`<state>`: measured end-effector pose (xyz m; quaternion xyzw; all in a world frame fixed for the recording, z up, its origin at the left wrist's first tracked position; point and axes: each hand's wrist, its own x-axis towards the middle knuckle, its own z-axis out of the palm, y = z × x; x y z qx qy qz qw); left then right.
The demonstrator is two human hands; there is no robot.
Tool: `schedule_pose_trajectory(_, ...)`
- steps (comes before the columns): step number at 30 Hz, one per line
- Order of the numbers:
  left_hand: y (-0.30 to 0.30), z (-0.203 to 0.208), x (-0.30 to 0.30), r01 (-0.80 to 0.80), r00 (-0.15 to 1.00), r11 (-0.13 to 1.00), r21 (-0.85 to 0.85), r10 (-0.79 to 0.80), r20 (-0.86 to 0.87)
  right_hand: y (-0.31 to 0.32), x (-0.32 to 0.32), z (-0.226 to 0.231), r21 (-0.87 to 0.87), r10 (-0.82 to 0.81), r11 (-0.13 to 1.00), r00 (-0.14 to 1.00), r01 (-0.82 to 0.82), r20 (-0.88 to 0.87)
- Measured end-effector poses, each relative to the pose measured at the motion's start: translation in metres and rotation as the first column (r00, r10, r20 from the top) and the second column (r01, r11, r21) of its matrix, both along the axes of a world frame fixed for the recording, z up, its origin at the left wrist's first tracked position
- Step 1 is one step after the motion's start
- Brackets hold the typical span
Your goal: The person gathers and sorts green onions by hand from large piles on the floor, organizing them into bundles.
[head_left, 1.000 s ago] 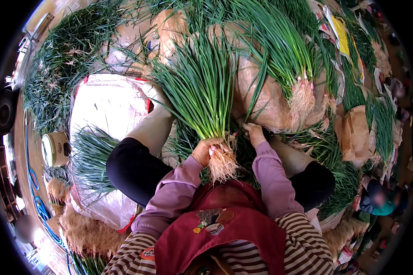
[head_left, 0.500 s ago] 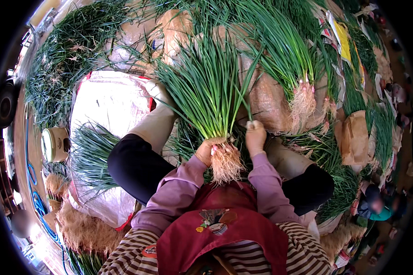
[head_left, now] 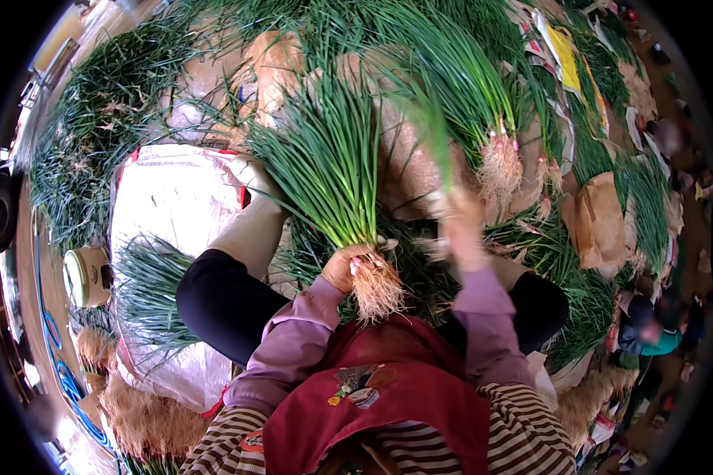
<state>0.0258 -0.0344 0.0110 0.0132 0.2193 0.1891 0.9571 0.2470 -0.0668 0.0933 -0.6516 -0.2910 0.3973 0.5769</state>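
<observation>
The bunch of green onions (head_left: 337,174) stands fanned out in the middle of the view, leaf tips toward 12 o'clock and pale, hairy roots (head_left: 378,291) toward 6, just above the lap. It should handle as light and floppy at the leaves, firmer at the stems; leaves would crease under a hard squeeze, so the pale necks above the roots look the best place to take hold. There the left hand (head_left: 342,267) has its grip, fingers wrapped around the stems. Reckoning from the roots, at 2 o'clock the right hand (head_left: 461,214) is blurred; it appears to pinch thin green strands (head_left: 436,138), but its exact finger placement cannot be told. Toward 1 o'clock, another rooted bunch (head_left: 483,99) lies over a tan woven sack (head_left: 404,170). At 10 is a white sack (head_left: 170,186) with red edging, and at 9 a smaller leafy bunch (head_left: 154,285) lies on it, with a cream pail (head_left: 87,277) beyond. As for markings, the maroon apron (head_left: 372,431) at 6 bears a colourful picture, an orange-red oval badge (head_left: 253,441) sits at 7, and a yellow-and-white bag (head_left: 561,55) lies toward 1; no lettering is clear.
</observation>
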Motion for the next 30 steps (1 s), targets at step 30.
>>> schedule_pose_trajectory(30,0.005,0.005,0.031,-0.004,0.996,0.998,0.065,-0.002,0.093,0.002,0.012,0.027,-0.485,0.453,0.871,0.524,-0.085,0.722)
